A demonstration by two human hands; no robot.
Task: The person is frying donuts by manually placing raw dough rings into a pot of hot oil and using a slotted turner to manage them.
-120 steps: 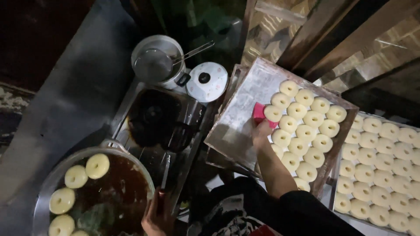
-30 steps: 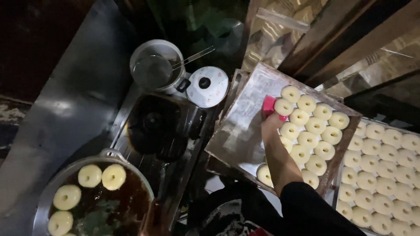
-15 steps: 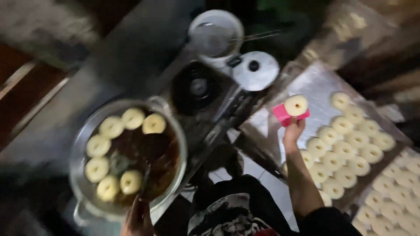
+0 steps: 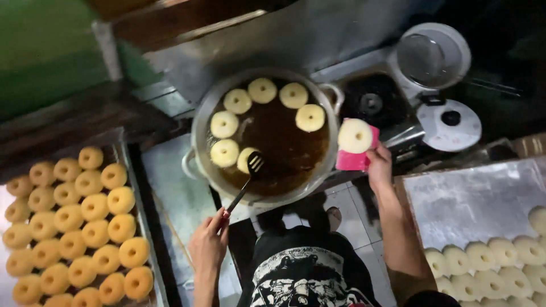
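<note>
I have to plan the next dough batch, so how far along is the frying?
Done: golden doughnuts fill the left tray. In hand: pale rings float in the oil pan; the left hand holds a slotted turner, and the right hand carries one raw ring on a pink scraper. Left: raw rings on the right tray.

Left hand (image 4: 208, 245) is raised from the lower frame edge, forearm near vertical, fingers pinched closed at the fingertips (image 4: 223, 219) in a grip. Right hand (image 4: 379, 166) is extended up and forward on a straightened forearm, fingers closed in a hold, wrist slightly bent inward.
</note>
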